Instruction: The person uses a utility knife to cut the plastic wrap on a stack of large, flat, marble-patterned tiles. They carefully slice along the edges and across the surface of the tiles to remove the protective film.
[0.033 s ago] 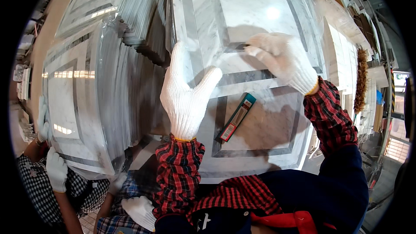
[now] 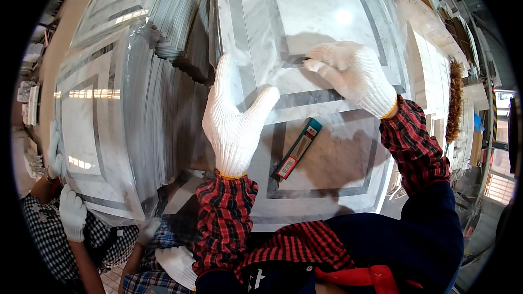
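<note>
Upper marble-patterned panel (image 2: 321, 5), white with grey inlay-look bands: lies face up in front of the wearer, overlapping the far part of a similar lower panel. Left of it, tall stack of like panels (image 2: 79, 130), clear film around it. Lower panel (image 2: 343, 155) sits nearest the wearer, its near part exposed, shadow across it. Wearer's left hand (image 2: 231, 122), white knit glove: spread, fingers straight along the upper panel's left edge, thumb out over its near-left corner, no grasp visible. Right hand (image 2: 354, 79), same glove: fingers curled toward thumb over the near grey band; can't tell if anything is pinched in there. Co-worker's gloved hand (image 2: 72, 212) at the stack's near side. Slim teal-and-black box (image 2: 297, 149) rests diagonally on the lower panel, just beside the left hand
</note>
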`<state>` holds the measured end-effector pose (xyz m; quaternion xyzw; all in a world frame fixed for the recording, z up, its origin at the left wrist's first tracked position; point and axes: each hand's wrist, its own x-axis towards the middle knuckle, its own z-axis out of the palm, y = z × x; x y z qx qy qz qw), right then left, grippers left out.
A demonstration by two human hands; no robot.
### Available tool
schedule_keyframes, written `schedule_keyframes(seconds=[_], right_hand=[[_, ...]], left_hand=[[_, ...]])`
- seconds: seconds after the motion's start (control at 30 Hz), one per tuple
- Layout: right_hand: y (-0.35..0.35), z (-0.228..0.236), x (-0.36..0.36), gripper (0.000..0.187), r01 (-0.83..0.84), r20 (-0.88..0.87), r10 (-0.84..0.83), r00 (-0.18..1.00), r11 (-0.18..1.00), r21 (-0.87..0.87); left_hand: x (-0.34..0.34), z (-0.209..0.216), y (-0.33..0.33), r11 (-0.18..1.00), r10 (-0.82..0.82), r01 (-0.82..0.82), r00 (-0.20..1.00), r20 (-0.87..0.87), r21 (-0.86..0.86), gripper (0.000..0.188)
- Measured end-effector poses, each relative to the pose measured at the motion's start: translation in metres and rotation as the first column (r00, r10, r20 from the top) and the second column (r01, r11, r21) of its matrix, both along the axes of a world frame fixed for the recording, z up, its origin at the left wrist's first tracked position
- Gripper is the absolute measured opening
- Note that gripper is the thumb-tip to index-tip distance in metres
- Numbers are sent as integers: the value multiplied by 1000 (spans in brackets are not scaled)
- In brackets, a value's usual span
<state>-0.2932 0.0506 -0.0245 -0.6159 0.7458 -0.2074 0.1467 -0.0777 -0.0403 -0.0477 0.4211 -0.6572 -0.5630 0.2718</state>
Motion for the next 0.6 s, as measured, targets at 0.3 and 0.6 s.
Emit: schedule_keyframes(seconds=[0.3, 0.6], right_hand=[[-11, -7, 3, 25, -85, -112, 85, 990, 996, 9], [-16, -1, 2, 15, -198, -323, 186, 928, 980, -5]], left_hand=[[1, -21, -1, 989, 43, -52, 997, -64, -141, 72], [-1, -5, 1, 1000, 25, -25, 1000, 13, -2, 75]])
